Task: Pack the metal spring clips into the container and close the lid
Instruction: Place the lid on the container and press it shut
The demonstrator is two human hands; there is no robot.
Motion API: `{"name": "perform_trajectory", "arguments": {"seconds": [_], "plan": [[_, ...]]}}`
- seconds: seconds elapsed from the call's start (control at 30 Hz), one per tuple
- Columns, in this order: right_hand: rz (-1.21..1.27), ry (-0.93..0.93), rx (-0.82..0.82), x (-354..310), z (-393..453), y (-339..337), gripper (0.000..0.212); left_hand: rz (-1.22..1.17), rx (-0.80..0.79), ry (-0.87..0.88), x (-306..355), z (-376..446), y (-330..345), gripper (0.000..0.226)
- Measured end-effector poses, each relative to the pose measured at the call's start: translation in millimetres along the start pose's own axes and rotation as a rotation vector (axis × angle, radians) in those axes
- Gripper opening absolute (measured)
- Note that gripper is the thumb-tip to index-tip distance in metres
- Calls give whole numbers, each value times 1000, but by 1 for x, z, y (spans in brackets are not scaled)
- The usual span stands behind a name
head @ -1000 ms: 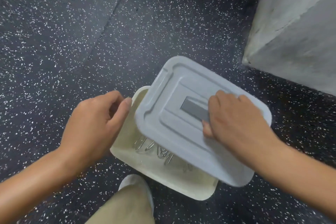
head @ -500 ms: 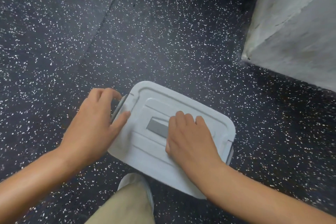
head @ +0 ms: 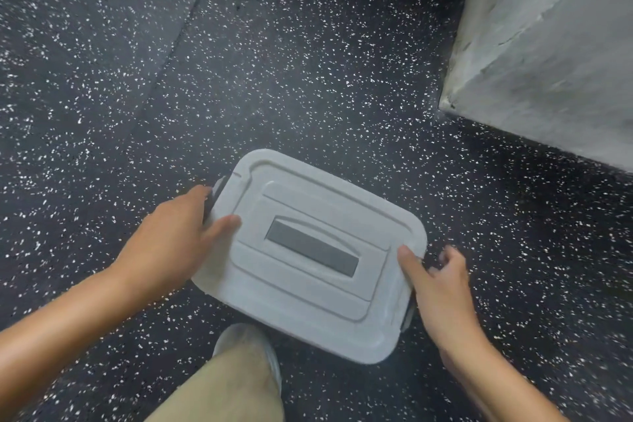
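The pale grey lid (head: pixel 308 216) with a dark grey handle strip (head: pixel 311 252) lies flat over the container on the speckled floor and covers it completely. The spring clips are hidden under it. My left hand (head: pixel 171 247) grips the lid's left end, thumb on top, fingers around a dark latch (head: pixel 217 190). My right hand (head: pixel 442 288) holds the right end, thumb on the lid's rim, fingers curled down the side by the other latch (head: pixel 407 319).
A grey concrete block (head: pixel 548 44) stands at the back right. My knee in khaki trousers (head: pixel 226 387) and a shoe (head: pixel 246 336) sit just below the container. Dark speckled floor (head: pixel 274 62) surrounds it.
The lid went from tilted over the open container to seated flat on it. My right hand slid off the lid's top to its right end; my left stays at the left latch.
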State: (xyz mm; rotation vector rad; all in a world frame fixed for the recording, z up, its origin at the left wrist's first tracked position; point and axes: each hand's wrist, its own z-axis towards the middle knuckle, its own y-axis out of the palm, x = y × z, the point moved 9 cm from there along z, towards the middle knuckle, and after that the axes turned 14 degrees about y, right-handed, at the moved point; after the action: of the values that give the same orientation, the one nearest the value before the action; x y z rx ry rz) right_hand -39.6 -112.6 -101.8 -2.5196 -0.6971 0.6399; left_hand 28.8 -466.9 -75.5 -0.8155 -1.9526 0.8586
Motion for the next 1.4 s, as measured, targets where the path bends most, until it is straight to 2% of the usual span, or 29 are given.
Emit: {"name": "perform_trajectory", "arguments": {"seconds": [0.07, 0.13, 0.17, 0.23, 0.37, 0.53, 0.67, 0.77, 0.93, 1.03, 1.13, 1.27, 1.4], "plan": [[213, 155, -244, 25, 7, 17, 90, 24, 56, 4, 2, -1, -6, 32], [240, 101, -353, 23, 2, 26, 50, 32, 105, 2, 5, -1, -11, 39], [231, 62, -342, 21, 0, 26, 31, 32, 122, 1, 6, -1, -12, 43], [233, 19, -325, 17, -3, 23, 17, 44, 133, -2, 6, 0, -12, 49], [191, -20, -261, 15, -2, 17, 13, 127, 108, 4, 6, 5, -11, 48], [155, -55, -128, 15, -5, 8, 5, 90, 124, -10, 3, 4, -9, 48], [104, -73, -56, 14, -6, 4, 6, 64, 119, 3, 3, 8, -11, 43], [34, -99, 17, 13, -9, 1, 14, 2, 159, 84, 15, 9, -13, 31], [-46, -151, 78, 9, -17, 0, 11, 7, 168, 152, 23, 5, -9, 29], [-17, -143, 47, 8, -16, 0, 10, -37, 135, 125, 19, 10, -9, 29], [54, -113, -19, 7, -13, -1, 18, -19, 116, 137, 23, 13, -10, 28], [-124, -132, -70, 0, -7, -4, 20, 32, 154, 221, 51, 11, -6, 25], [-332, -287, -52, -22, 1, -12, 61, -12, 182, 410, 96, 18, 0, 23]]}}
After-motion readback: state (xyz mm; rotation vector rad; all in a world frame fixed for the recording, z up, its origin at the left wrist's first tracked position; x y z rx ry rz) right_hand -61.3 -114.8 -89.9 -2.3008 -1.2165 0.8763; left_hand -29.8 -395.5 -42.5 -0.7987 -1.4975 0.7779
